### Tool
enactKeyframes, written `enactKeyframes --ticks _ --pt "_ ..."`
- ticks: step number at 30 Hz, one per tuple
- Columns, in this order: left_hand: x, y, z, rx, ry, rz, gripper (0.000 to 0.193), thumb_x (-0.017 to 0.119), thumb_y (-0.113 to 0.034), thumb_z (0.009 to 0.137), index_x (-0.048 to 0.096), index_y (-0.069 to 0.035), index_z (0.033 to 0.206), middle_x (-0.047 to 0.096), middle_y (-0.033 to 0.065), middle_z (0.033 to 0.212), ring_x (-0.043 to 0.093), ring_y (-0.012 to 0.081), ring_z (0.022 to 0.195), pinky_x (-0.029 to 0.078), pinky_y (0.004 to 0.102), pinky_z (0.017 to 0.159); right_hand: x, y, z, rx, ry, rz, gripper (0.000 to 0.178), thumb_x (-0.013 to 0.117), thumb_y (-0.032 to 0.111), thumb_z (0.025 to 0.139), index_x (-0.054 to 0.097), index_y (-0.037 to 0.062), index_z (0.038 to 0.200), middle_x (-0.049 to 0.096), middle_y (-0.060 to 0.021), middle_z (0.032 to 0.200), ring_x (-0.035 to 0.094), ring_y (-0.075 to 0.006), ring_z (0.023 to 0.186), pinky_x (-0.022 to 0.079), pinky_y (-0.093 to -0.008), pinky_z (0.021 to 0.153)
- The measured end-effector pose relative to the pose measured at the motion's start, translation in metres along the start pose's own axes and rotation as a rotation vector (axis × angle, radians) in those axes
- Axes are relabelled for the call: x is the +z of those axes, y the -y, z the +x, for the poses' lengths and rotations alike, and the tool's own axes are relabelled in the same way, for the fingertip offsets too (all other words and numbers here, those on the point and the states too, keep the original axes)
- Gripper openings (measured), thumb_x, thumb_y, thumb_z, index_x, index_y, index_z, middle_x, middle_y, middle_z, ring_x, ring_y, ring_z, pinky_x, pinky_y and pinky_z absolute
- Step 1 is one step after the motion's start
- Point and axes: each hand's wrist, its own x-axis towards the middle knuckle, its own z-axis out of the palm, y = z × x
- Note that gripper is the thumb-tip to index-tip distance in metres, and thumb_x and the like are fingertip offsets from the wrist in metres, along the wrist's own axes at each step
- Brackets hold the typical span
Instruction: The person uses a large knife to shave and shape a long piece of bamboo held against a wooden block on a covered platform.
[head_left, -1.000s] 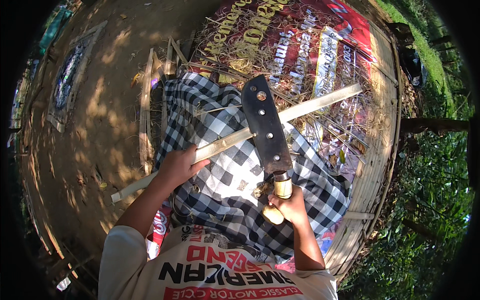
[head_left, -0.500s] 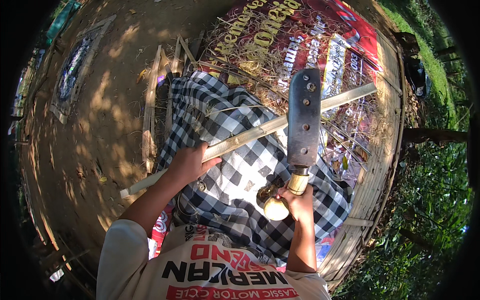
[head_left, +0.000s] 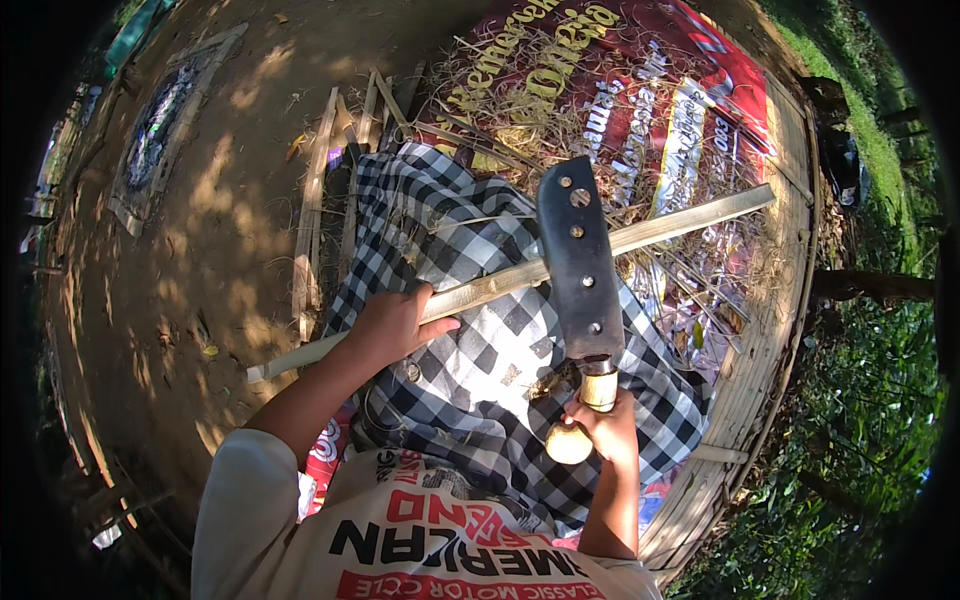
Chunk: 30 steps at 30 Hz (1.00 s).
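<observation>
My left hand [head_left: 393, 325] is closed around a long pale bamboo strip [head_left: 690, 217], which slants from the lower left up to the far right. In my right hand [head_left: 608, 428] is the wooden handle [head_left: 599, 390] of a broad machete [head_left: 580, 270]. Its dark blade has several round holes and points away from me, tipped slightly left. In this view the blade crosses over the strip; whether they touch I cannot tell. A black-and-white checked cloth [head_left: 400, 215] covers my lap beneath both hands.
Beyond my lap a red printed banner [head_left: 640, 40], strewn with thin shavings [head_left: 480, 90], covers part of a bamboo platform [head_left: 745, 400]. Loose wooden strips [head_left: 315, 220] lie left of the cloth. Bare earth [head_left: 230, 200] stretches left; green plants [head_left: 850, 420] grow right.
The machete blade has tilted left and its tip has come slightly nearer. My right hand has dropped a little. The left hand keeps its grip on the strip.
</observation>
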Motion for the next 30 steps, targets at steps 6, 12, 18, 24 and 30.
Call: enactKeyframes --ticks 6,12,18,24,30 --pt "0.002 0.002 0.000 -0.056 0.068 0.014 0.056 0.067 -0.050 0.082 0.055 0.001 0.099 0.063 0.0200 0.066 0.064 0.0386 0.064 0.050 0.0440 0.057 0.014 -0.008 -0.002 0.047 0.063 -0.110 0.011 0.068 -0.004 0.073 0.061 -0.0034 0.081 0.064 -0.0075 0.069 0.063 -0.0143 0.060 0.052 -0.0302 0.057" --pt "0.001 -0.001 0.000 -0.066 0.085 0.034 0.057 0.067 -0.050 0.082 0.056 0.002 0.102 0.063 0.0195 0.068 0.064 0.0386 0.064 0.050 0.0438 0.056 0.017 -0.006 0.001 0.061 -0.016 0.048 0.009 0.066 -0.005 0.072 0.059 -0.0023 0.077 0.065 -0.0076 0.070 0.063 -0.0144 0.061 0.052 -0.0300 0.058" --pt "0.006 0.004 -0.002 0.024 -0.041 0.085 0.060 0.059 -0.059 0.084 0.057 -0.001 0.094 0.060 0.0141 0.057 0.063 0.0327 0.052 0.050 0.0405 0.049 0.004 -0.002 0.001 0.014 0.035 -0.035 0.012 0.068 -0.006 0.071 0.060 -0.0044 0.079 0.065 -0.0103 0.069 0.065 -0.0167 0.061 0.054 -0.0299 0.059" --pt "0.005 0.003 -0.003 -0.001 -0.007 0.083 0.059 0.061 -0.058 0.084 0.056 0.000 0.097 0.061 0.0156 0.060 0.063 0.0341 0.055 0.050 0.0416 0.051 0.020 -0.009 -0.017 0.129 0.085 -0.061 0.010 0.068 -0.005 0.071 0.061 -0.0027 0.078 0.065 -0.0071 0.070 0.063 -0.0134 0.061 0.052 -0.0297 0.057" --pt "0.003 0.000 -0.003 -0.080 0.069 0.087 0.058 0.064 -0.053 0.083 0.054 0.001 0.100 0.062 0.0189 0.066 0.064 0.0376 0.062 0.050 0.0438 0.055 0.020 -0.015 -0.014 0.091 0.028 -0.019 0.007 0.067 -0.005 0.071 0.060 -0.0036 0.074 0.065 -0.0085 0.068 0.063 -0.0137 0.059 0.052 -0.0291 0.056"
